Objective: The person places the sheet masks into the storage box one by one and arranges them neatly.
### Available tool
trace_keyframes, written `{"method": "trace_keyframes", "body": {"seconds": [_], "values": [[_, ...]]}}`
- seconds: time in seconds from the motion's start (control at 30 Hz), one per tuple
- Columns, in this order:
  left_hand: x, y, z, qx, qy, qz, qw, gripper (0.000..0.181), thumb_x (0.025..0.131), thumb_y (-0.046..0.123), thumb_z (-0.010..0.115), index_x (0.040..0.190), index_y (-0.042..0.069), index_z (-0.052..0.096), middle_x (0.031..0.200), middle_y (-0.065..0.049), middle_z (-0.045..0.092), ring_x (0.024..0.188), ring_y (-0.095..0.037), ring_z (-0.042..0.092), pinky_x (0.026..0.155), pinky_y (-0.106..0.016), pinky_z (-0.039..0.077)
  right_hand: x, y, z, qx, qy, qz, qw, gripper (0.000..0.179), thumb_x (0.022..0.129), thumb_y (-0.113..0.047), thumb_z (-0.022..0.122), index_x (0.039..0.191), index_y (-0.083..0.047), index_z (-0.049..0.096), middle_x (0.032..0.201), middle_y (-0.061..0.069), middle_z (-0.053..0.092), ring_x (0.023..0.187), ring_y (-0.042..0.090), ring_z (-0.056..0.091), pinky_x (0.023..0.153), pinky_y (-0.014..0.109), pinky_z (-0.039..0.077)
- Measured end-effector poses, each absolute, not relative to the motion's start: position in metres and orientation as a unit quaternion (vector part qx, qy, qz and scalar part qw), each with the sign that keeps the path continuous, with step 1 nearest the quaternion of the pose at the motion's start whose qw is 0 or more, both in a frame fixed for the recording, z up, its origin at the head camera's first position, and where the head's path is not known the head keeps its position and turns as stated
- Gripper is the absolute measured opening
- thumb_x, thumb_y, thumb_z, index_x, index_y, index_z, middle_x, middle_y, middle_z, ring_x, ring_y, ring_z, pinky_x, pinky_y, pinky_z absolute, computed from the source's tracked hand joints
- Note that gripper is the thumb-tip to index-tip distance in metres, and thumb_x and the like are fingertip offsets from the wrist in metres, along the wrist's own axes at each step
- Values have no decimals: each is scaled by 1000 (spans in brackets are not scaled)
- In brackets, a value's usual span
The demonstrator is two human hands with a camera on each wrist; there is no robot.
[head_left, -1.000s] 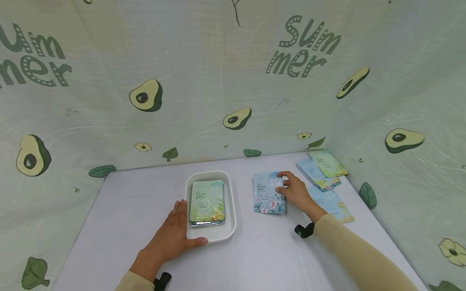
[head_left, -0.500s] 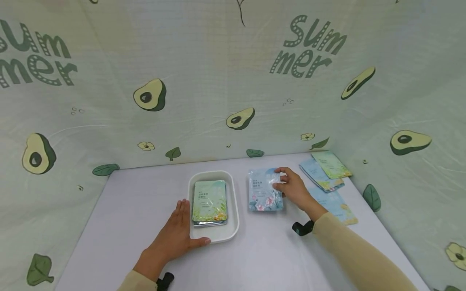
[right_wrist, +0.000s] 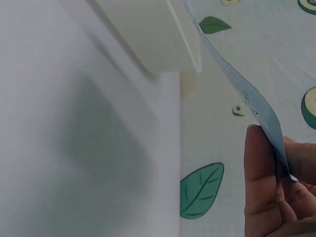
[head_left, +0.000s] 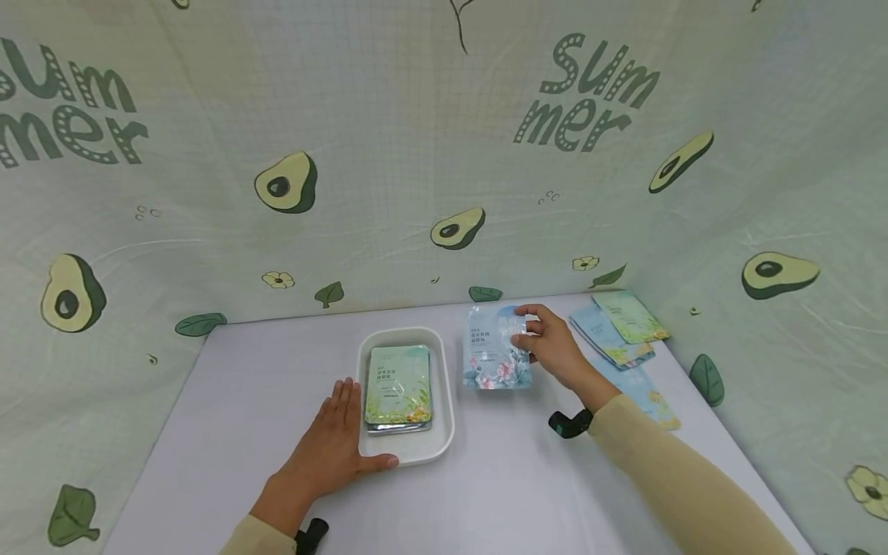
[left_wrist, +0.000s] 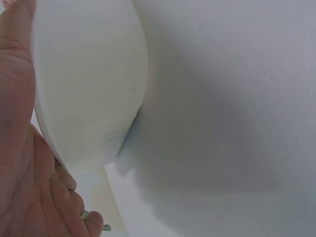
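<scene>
My right hand pinches a blue flat packet with pink flowers by its right edge. In the right wrist view the packet is edge-on between thumb and fingers, lifted above the table. My left hand lies with straight fingers along the left side of a white tray, its thumb at the near rim. A green packet rests in the tray on top of a silver-edged one. The left wrist view has the tray's outer wall beside the palm.
At the table's right edge lie more packets: a green one on top of blue ones, and another blue packet nearer, partly behind the right forearm. A patterned cloth wall borders the white table at the back.
My right hand has raised the blue packet off the table and moved it slightly left and away from me, towards the tray side. The left hand and the tray have stayed in place.
</scene>
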State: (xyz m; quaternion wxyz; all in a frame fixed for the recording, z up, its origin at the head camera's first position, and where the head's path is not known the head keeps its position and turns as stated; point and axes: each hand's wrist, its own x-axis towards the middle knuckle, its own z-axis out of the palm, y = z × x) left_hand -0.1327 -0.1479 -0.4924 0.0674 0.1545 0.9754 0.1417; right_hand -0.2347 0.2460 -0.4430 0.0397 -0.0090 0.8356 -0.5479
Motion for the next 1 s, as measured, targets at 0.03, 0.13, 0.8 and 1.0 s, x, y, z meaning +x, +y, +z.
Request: {"method": "trace_keyframes", "body": {"seconds": [0.03,0.13,0.8,1.0], "values": [[-133,-148,-493,154,976,140,68,141,78,84,70,163,-12,12,173,-31,11,162,-47,9,128,-62,22,-235,242,-441,-11,832,-553,39,51,101,-8,70,148,-12,51,123,19,72,90,23,71,69,34,61],[-133,-148,-492,149,976,139,72,142,77,85,70,164,-12,12,173,-31,10,162,-47,8,128,-62,21,-235,227,-436,-15,823,-567,40,51,100,-6,71,148,-12,52,124,19,73,90,23,72,69,35,61],[-134,-149,-491,148,977,132,75,143,77,87,68,164,-11,13,173,-31,12,162,-48,8,128,-63,20,-229,110,-452,-68,816,-566,92,46,98,-5,73,141,-13,58,106,10,75,81,17,70,62,30,61],[-133,-148,-491,152,976,138,70,140,79,82,72,163,-13,13,172,-33,14,161,-49,10,128,-64,23,-230,92,-465,-75,831,-545,88,46,97,-5,74,140,-12,59,106,10,76,80,15,69,64,33,62]]}}
